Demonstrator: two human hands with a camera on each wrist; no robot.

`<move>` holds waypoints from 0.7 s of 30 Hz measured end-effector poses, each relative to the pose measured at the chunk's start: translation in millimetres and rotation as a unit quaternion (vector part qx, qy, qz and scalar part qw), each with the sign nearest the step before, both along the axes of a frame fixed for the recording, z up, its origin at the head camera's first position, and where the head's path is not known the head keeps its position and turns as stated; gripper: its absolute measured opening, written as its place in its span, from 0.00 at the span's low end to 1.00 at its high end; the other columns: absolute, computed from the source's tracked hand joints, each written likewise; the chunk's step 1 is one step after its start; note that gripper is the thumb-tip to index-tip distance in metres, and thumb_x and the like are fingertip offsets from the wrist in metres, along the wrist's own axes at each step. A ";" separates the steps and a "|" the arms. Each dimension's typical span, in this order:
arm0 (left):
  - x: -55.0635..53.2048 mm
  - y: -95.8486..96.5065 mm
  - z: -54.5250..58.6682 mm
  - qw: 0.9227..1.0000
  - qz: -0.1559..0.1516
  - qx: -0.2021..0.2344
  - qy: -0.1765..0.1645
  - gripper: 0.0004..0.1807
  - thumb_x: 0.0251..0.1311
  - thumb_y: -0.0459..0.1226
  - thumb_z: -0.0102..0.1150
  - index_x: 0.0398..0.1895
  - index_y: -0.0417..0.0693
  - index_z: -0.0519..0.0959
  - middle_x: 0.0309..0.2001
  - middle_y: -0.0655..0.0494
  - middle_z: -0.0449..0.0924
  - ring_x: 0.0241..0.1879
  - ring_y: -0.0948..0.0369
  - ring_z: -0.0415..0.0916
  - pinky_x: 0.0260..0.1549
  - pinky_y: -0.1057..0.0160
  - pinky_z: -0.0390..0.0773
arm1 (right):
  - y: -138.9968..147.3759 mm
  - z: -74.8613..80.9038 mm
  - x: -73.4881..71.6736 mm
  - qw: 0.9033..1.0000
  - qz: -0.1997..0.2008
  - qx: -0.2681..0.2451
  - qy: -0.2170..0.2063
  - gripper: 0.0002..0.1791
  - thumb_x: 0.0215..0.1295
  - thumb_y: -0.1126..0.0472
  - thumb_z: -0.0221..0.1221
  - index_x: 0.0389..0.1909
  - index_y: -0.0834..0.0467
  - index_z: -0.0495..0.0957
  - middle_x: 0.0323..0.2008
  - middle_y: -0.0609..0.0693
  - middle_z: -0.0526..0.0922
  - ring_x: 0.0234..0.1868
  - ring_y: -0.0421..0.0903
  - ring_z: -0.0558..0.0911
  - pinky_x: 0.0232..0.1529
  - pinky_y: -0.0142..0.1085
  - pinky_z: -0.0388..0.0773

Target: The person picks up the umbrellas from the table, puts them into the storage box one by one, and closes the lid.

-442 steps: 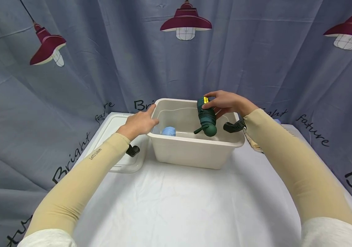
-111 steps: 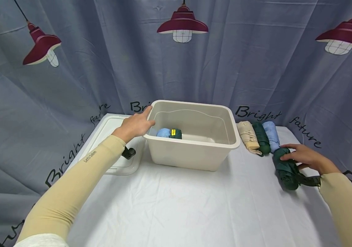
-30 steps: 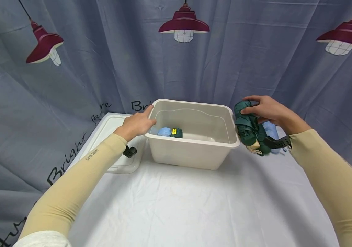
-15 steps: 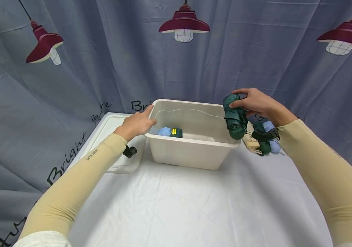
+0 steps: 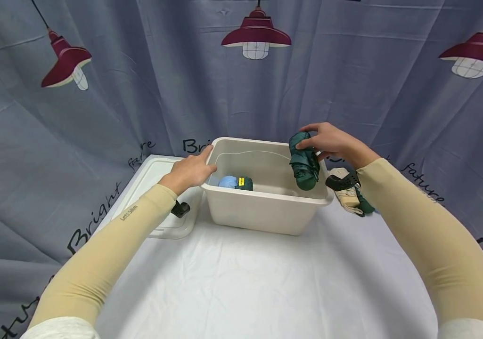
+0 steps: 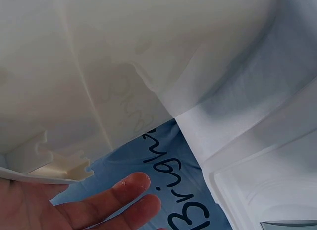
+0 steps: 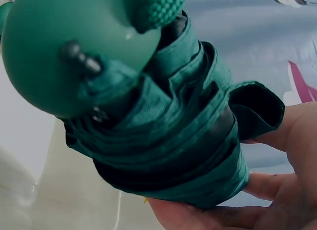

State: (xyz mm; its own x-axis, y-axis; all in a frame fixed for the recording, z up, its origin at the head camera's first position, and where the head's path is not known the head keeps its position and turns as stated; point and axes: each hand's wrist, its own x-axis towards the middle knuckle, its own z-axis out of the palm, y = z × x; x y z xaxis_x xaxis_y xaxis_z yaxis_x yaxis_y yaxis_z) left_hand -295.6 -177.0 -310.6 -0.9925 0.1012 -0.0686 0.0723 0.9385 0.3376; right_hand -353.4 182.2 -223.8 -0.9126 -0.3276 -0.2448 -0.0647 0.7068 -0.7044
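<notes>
My right hand (image 5: 334,141) grips a folded dark green umbrella (image 5: 304,165) around one end, tilted over the right part of a cream plastic bin (image 5: 262,214). The right wrist view shows its round handle end (image 7: 74,36), a braided strap (image 7: 161,9) and loosely wrapped fabric. My left hand (image 5: 190,170) rests on the bin's left rim, thumb toward the inside. In the left wrist view its fingers (image 6: 106,200) extend outside, clear of the bin wall. Inside at the left lie a light blue roll (image 5: 227,182) and a dark green one with a yellow label (image 5: 246,184), partly hidden by the front wall.
The bin's white lid (image 5: 156,172) lies flat on the left, partly under my forearm. Right of the bin, a beige folded umbrella (image 5: 348,197) and a dark green one (image 5: 364,206) lie side by side, partly covered by my right arm. A printed curtain hangs behind.
My right hand took the dark green umbrella from the right of the table and carried it left over the bin. Earlier, the labelled green umbrella went into the bin. My left hand stayed at the rim.
</notes>
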 end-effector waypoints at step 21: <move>-0.8 -1.8 -1.7 1.000 0.003 0.003 0.003 0.41 0.70 0.57 0.39 0.83 0.66 0.40 0.58 0.47 0.81 0.48 0.49 0.81 0.44 0.44 0.76 | -41.6 -24.2 -14.5 0.995 0.060 0.064 -0.051 0.38 0.70 0.55 0.61 0.76 0.58 0.58 0.59 0.67 0.73 0.47 0.56 0.83 0.39 0.43 0.85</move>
